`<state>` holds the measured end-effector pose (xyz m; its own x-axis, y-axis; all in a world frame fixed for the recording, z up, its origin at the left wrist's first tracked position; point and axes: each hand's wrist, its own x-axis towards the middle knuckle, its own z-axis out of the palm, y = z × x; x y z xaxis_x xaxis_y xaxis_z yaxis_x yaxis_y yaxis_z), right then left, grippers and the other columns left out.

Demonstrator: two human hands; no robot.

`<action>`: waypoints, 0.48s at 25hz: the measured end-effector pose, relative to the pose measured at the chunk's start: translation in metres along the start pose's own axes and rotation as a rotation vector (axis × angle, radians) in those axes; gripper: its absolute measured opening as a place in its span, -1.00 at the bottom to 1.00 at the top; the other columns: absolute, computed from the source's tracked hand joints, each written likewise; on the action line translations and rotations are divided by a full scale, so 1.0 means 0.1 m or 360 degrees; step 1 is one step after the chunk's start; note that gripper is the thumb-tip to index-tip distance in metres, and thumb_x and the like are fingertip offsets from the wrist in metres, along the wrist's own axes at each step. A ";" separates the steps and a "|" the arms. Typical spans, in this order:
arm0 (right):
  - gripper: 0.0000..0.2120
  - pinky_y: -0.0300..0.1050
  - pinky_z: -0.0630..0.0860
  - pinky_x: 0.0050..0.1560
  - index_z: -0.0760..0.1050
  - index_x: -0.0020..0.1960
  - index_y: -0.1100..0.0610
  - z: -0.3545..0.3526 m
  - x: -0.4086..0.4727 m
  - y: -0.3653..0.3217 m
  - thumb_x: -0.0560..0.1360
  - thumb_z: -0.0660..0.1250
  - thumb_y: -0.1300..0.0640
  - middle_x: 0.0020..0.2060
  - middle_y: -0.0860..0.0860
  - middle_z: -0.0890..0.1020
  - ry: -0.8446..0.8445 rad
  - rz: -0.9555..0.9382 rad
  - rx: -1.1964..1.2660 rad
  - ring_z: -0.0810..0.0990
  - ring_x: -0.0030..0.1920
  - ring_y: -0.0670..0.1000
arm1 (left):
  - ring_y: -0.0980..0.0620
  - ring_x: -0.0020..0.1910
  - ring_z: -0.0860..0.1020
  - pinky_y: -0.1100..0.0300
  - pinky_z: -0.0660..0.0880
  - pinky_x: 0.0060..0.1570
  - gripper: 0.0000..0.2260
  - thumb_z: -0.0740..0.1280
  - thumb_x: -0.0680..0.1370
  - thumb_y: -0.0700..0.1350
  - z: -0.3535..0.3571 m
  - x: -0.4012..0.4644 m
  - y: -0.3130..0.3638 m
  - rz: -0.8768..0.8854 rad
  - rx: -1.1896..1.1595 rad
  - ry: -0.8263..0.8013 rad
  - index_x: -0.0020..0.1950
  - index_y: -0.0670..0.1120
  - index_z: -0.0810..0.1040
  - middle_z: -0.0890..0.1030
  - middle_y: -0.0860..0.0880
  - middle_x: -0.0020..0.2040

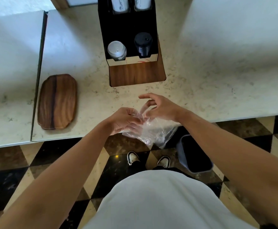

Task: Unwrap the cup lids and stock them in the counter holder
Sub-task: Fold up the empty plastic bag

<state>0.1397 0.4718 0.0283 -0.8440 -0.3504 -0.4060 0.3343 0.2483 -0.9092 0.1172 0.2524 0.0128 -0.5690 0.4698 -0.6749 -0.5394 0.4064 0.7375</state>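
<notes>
Far left of the frame there's a wooden tray (57,101) lying flat on the counter (201,76), long axis running away from the camera. Smooth dark-striped grain, rounded corners, nothing on it.

Moving toward centre, the left hand (123,120) sits at the counter's near edge, fingers curled shut around a bunch of clear plastic wrap (153,133). The wrap is thin, crinkly and see-through, and hangs down past the counter edge toward the floor. I honestly can't tell if any lids are left inside it; it looks pretty limp and flat to me.

Straight above the hands, upper centre, is the black counter holder (128,30) on a wood base. Its near-left slot has a stack of translucent lids (116,50), the near-right slot a stack of black lids (143,44), ribbed down the side. Two white cup stacks poke up from the back slots.

Just right of centre, the right hand (158,106) is half open: index finger stretched out toward the holder, the others loosely pinching the top of the wrap, touching the left hand's fingers.

So the key thing: the holder lies dead ahead of both hands, up the frame, with the right hand a bit nearer. And the dark bin (194,154) on the floor sits below-right, right under that hanging wrap, so my guess is it's handy for ditching it.
</notes>
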 end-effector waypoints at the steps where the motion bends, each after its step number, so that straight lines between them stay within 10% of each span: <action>1: -0.28 -0.02 0.70 -0.02 0.34 0.52 0.04 -0.02 0.01 0.02 0.45 0.52 0.30 0.03 0.08 0.72 -0.0004 0.0073 -0.0004 0.74 -0.06 0.08 | -0.16 -0.07 0.73 0.02 0.69 -0.09 -0.82 0.53 0.44 -0.35 -0.01 -0.01 -0.03 0.0007 -0.0062 0.0056 0.02 -0.25 0.67 0.74 -0.21 -0.08; 6: -0.74 -0.18 0.66 -0.05 0.63 0.20 0.10 -0.11 0.00 0.21 0.52 0.49 0.18 -0.04 0.02 0.76 -0.0245 0.0346 -0.0239 0.75 -0.01 0.01 | -0.16 -0.03 0.73 0.04 0.68 -0.10 -0.74 0.55 0.47 -0.18 -0.11 -0.02 -0.08 0.0041 -0.0106 0.0080 0.11 -0.20 0.65 0.74 -0.22 0.01; 12: -0.89 -0.13 0.66 -0.03 0.67 0.02 0.14 -0.02 0.05 0.33 0.50 0.51 0.26 -0.09 0.08 0.75 0.0503 0.0249 0.0600 0.73 -0.01 0.08 | -0.30 0.28 0.60 -0.21 0.52 0.30 -0.32 0.39 0.51 0.28 -0.14 -0.07 -0.27 -0.0129 -0.0930 -0.0044 0.43 -0.17 0.42 0.60 -0.28 0.32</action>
<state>0.1455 0.4797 -0.0038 -0.8379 -0.0303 -0.5450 0.5454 -0.0875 -0.8336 0.1271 0.2277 -0.0023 -0.4996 0.4787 -0.7220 -0.8374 -0.0536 0.5440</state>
